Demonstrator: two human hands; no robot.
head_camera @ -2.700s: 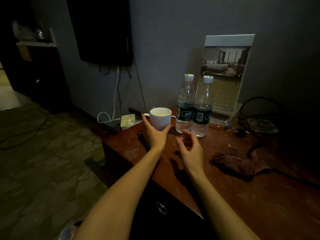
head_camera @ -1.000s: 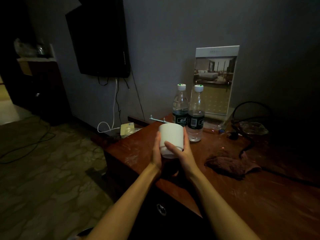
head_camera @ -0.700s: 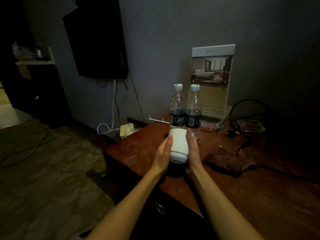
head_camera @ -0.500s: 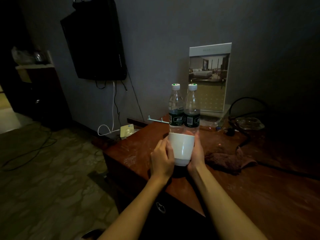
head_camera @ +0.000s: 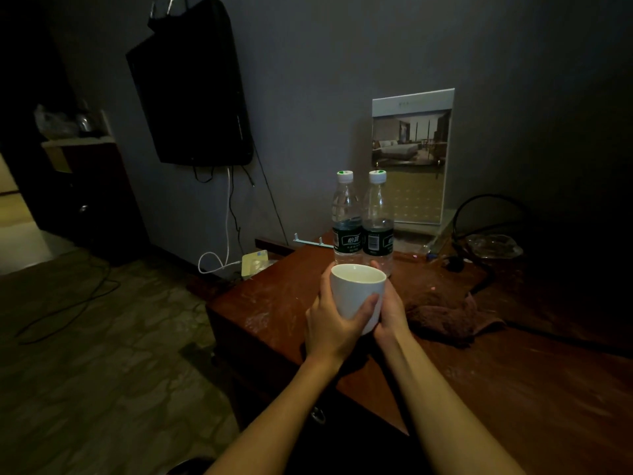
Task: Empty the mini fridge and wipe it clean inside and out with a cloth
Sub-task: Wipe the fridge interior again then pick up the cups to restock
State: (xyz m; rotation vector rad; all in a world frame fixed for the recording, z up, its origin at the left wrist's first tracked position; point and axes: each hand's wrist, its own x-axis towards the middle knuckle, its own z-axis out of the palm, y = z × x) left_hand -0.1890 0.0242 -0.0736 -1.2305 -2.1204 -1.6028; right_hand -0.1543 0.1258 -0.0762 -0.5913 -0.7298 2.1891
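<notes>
got the white cup [head_camera: 356, 293] upright over the desk [head_camera: 274, 293]; left hand [head_camera: 330, 325] curls round its near side, right hand [head_camera: 392, 311] cups the right side; brown cloth [head_camera: 448, 317] lies just right of my right hand, so that's the nearer one; can't spot the fridge

your left hand [head_camera: 329, 325] and right hand [head_camera: 391, 313] are bare, as are both forearms, which enter from about 6 o'clock.
</notes>
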